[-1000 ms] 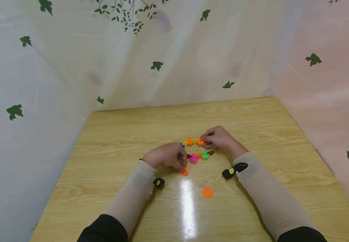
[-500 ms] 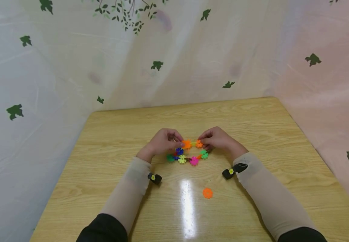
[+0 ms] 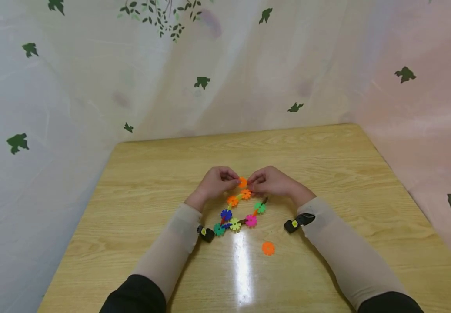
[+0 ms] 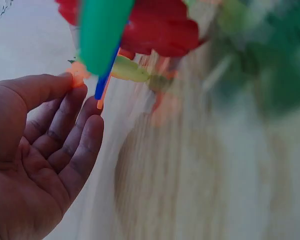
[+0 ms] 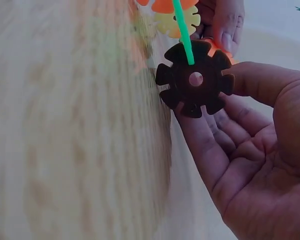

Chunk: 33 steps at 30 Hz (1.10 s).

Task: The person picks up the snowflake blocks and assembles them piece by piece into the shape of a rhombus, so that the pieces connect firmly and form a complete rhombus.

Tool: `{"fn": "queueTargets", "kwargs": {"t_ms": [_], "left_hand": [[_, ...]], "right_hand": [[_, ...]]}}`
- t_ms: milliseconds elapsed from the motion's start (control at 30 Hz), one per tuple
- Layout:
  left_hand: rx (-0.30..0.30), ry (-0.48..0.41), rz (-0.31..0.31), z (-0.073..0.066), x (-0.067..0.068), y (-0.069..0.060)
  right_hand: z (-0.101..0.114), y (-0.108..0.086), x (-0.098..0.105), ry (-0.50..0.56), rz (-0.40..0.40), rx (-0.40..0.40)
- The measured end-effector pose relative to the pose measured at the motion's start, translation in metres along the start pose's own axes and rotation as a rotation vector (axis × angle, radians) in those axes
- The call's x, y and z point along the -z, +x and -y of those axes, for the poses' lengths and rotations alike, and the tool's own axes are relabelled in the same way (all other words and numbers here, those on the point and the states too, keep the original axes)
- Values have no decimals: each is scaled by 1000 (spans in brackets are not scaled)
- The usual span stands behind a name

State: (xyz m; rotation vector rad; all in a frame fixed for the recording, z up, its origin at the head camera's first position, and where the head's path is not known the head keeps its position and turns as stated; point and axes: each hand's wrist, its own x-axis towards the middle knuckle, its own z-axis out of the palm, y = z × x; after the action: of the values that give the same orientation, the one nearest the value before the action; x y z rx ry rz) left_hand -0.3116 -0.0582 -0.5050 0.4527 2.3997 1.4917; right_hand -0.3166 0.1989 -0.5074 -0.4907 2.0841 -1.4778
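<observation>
My left hand (image 3: 218,184) pinches an orange notched plastic disc (image 3: 242,182) between thumb and fingers. Facing it, my right hand (image 3: 274,182) pinches the orange end disc (image 3: 246,194) of a curved chain of interlocking discs. Yellow-green, orange, blue, teal, pink and green discs (image 3: 260,207) make up this chain, which bows toward the person. Its other end is a dark brown disc (image 5: 182,85), which hides part of the right fingertips in the right wrist view. In the left wrist view, a blurred teal disc (image 4: 102,35) and red disc (image 4: 160,30) loom near the camera.
One loose orange disc (image 3: 268,248) lies flat on the wooden table (image 3: 151,174), nearer the person than the chain. A patterned cloth (image 3: 241,87) hangs behind the table and along its sides.
My left hand has picked up a loose orange disc and carried it up and away to the chain's orange end. Both hands have drawn together, and the chain has swung toward the person.
</observation>
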Motion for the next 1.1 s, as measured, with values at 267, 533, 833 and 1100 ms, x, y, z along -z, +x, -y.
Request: {"fn": "queueTargets", "kwargs": {"t_ms": [267,533,833,1100], "left_hand": [[44,-24,-60,1,4,-2],[62,-61,-65,3,8,-1],[81,-40,26,3,5,1],[111,-72,78,2,6,-2]], "right_hand": [[5,2,-10,-127,-2,3],[8,3,-13,-141,0,-14],[16,-5,-8,-262,33,37],[45,-21,-17,-592,-134,60]]}}
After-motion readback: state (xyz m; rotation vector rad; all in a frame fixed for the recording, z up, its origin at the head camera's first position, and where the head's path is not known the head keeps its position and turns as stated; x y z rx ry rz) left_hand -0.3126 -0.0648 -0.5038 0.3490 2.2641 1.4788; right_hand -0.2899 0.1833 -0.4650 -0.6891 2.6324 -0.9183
